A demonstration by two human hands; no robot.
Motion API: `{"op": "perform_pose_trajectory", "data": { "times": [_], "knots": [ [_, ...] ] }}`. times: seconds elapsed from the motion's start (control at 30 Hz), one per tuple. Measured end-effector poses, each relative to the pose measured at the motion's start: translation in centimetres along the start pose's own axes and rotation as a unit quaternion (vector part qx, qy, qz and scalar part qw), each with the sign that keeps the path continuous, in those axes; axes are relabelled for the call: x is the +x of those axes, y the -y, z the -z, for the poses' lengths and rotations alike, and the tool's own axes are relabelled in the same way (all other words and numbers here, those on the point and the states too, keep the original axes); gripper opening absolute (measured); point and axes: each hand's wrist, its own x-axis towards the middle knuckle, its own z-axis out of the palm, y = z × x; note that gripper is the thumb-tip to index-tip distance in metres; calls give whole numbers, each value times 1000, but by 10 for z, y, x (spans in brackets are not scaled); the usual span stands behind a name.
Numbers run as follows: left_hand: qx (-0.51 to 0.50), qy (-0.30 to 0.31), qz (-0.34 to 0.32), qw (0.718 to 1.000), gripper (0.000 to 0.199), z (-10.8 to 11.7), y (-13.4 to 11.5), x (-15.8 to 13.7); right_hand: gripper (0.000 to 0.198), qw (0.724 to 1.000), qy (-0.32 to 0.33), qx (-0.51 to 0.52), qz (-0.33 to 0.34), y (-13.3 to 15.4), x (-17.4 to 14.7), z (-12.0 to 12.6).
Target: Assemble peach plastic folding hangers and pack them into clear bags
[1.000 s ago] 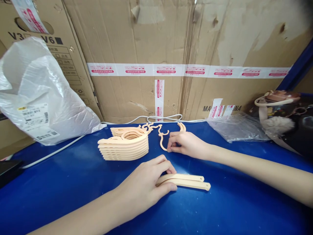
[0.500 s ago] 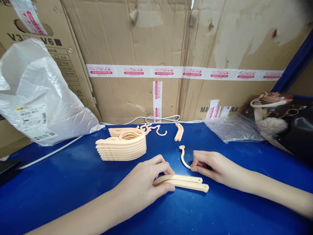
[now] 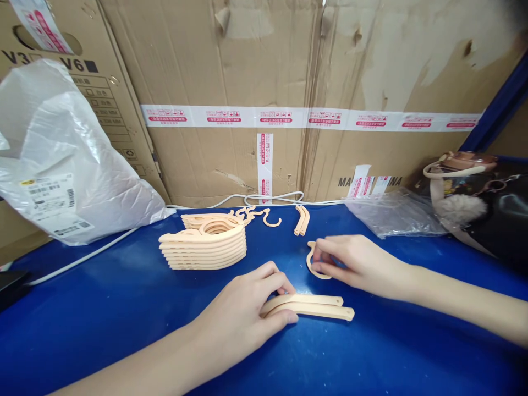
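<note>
My left hand point(image 3: 251, 308) pinches one end of two long peach plastic hanger arms point(image 3: 317, 308) that lie flat on the blue table point(image 3: 124, 324). Just beyond them my right hand point(image 3: 350, 261) grips a peach plastic hook point(image 3: 311, 267), its curve resting on the table. A stack of several folded peach hangers point(image 3: 206, 247) sits to the left of both hands. Behind it lie loose hooks point(image 3: 264, 216) and another pair of short arms point(image 3: 301, 220).
A wall of taped cardboard boxes point(image 3: 289, 99) closes off the back. A white plastic bag point(image 3: 61, 159) lies at the left, with a white cable point(image 3: 82, 258) running along the table. A clear plastic bag point(image 3: 391, 212) and a dark handbag point(image 3: 478, 198) sit at the right.
My right hand picked a hook from the loose pile at the back, carried it toward me and turned it over near the arms. My left hand stayed on the two arms.
</note>
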Motion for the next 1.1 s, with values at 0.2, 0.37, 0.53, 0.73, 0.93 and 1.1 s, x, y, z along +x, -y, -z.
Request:
{"op": "perform_pose_trajectory", "data": {
  "times": [0.2, 0.37, 0.53, 0.73, 0.93, 1.1],
  "knots": [
    [6, 3, 7, 1000, 8, 0, 1, 2, 17, 992, -49, -96, 62, -6, 71, 5],
    [-2, 10, 15, 1000, 9, 0, 1, 2, 22, 989, -20, -117, 89, -21, 139, -9],
    [-16, 11, 26, 999, 10, 1, 2, 2, 32, 989, 36, -107, 100, -38, 189, -22],
    [-20, 7, 27, 999, 13, 2, 2, 1, 32, 983, 139, -79, 88, -50, 221, -25],
    [-24, 4, 26, 999, 12, 2, 2, 0, 33, 976, 183, -101, 65, -55, 229, -25],
    [-21, 8, 27, 999, 14, 2, 3, 1, 33, 972, 192, -126, 54, -51, 226, -23]
  ]
}}
